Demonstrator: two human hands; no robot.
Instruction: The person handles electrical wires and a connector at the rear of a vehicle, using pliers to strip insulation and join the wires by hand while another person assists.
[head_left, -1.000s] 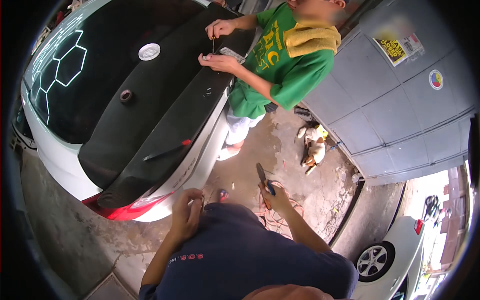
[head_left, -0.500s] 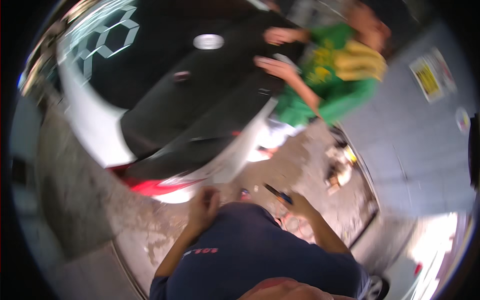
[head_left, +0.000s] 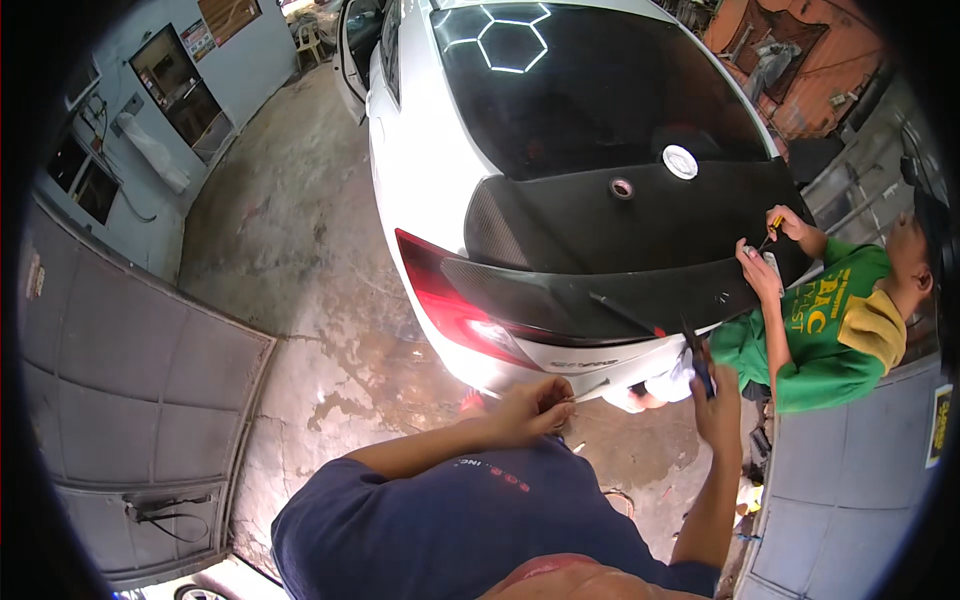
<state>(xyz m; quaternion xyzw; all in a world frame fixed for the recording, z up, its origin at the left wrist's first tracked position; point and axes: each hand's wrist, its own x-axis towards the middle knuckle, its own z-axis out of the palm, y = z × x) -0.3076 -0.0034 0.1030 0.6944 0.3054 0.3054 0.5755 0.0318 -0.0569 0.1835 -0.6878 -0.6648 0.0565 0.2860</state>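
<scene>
My left hand (head_left: 538,410) is closed in front of my chest, just behind the white car's rear bumper. From its pinched fingertips a thin pale strip (head_left: 592,390) seems to stick out, too small to make out. My right hand (head_left: 718,412) grips a hand tool (head_left: 697,362) with a long dark tapered tip and a blue and orange handle; the tip points at the boot's edge. On the black boot lid (head_left: 560,215) lies a slim dark rod with a red end (head_left: 628,315). A tape roll (head_left: 622,188) and a white disc (head_left: 680,162) rest higher up.
At right a co-worker in a green shirt (head_left: 835,320) leans over the boot, holding a yellow-handled tool (head_left: 774,228) and a small light part (head_left: 765,262). A grey metal gate (head_left: 130,380) stands at left, another grey panel (head_left: 850,440) at right. The red tail light (head_left: 450,300) is near my left arm.
My view has swung, bringing the car to the middle. My left hand has come up in front of my chest, and my right hand has raised the tool toward the boot.
</scene>
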